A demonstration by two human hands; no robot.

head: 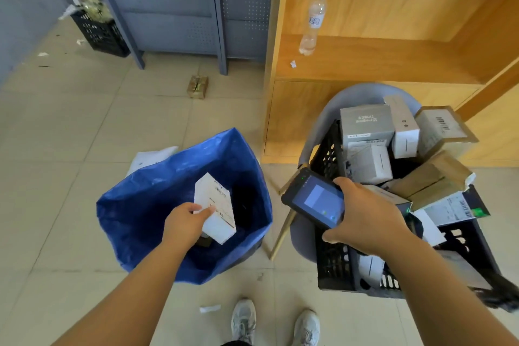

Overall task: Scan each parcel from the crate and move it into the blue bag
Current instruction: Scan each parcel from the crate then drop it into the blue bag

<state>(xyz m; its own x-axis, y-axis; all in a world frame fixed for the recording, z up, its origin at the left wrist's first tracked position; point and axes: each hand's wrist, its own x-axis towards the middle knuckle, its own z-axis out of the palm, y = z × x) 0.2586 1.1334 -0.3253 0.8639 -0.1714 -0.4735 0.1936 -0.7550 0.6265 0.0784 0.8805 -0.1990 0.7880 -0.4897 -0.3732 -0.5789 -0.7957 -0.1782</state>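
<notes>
- White parcel [215,206] sits over the open mouth of the blue bag [134,205], pinched by the left hand [187,222]
- Right hand [368,216] grips a scanner [316,198] above the black crate [337,270] of boxes

Soft, even light fills the scene. The pale beige tiled floor [84,149] is bright, and the shadows on it are faint with blurred edges. The inside of the blue woven plastic bag [140,219] falls to near black at its bottom, and the gaps of the black plastic lattice crate [337,270] are just as dark. The white cardboard parcel [216,205] is close to overexposed, its print smeared. The black handheld scanner [314,199] shows a glowing pale-blue screen. Wide-angle distortion tilts the uprights of the grey metal cabinet [174,8] and the light wooden shelf unit [393,8], and stretches the picture toward its lower corners. A dark shape [500,295] at the lower right edge is motion-blurred. Fine detail is soft throughout.
</notes>
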